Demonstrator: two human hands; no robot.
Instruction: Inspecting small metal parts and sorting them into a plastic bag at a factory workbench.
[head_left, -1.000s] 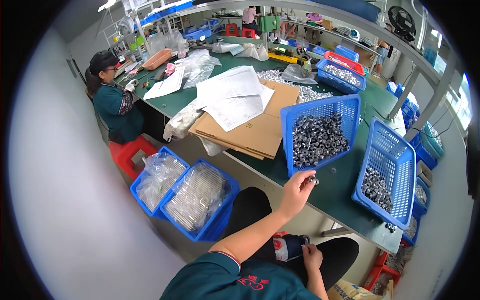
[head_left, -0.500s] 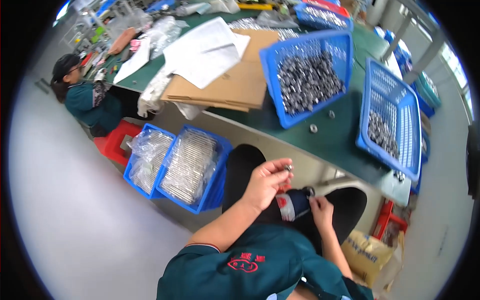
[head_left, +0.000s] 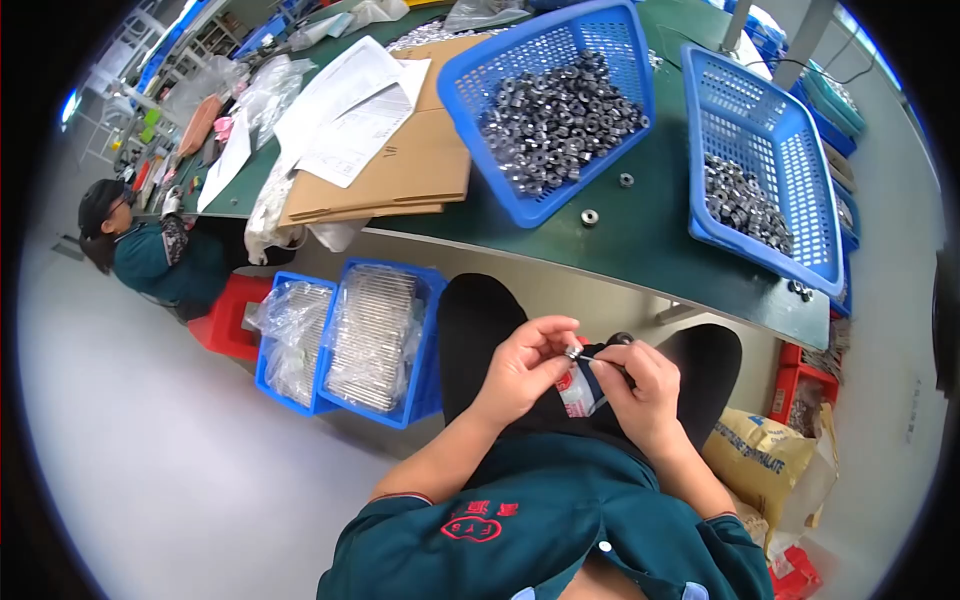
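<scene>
Above my lap, my left hand [head_left: 523, 368] pinches a small shiny metal ring [head_left: 573, 352] between thumb and fingertips. My right hand [head_left: 642, 388] is closed on a thin tool [head_left: 594, 360] with a slim shaft, whose tip meets the ring or lies right beside it. Most of the tool's handle is hidden in the fingers, so its exact kind does not show. Under the hands lies a dark blue, red and white piece [head_left: 577, 394], cloth or packet. A loose metal ring [head_left: 589, 217] and another [head_left: 626, 180] lie on the green table [head_left: 640, 240].
A blue basket [head_left: 520, 208] full of metal rings and another blue basket [head_left: 712, 235], partly filled, stand on the table. Cardboard [head_left: 400, 180] and papers [head_left: 345, 110] lie left. Blue crates [head_left: 405, 408] of metal rods stand by my left knee. A co-worker [head_left: 150, 250] sits far left.
My right hand has risen from my lap to my left hand, bringing the thin tool to the ring. My left hand has lowered slightly. The view has shifted, too.
</scene>
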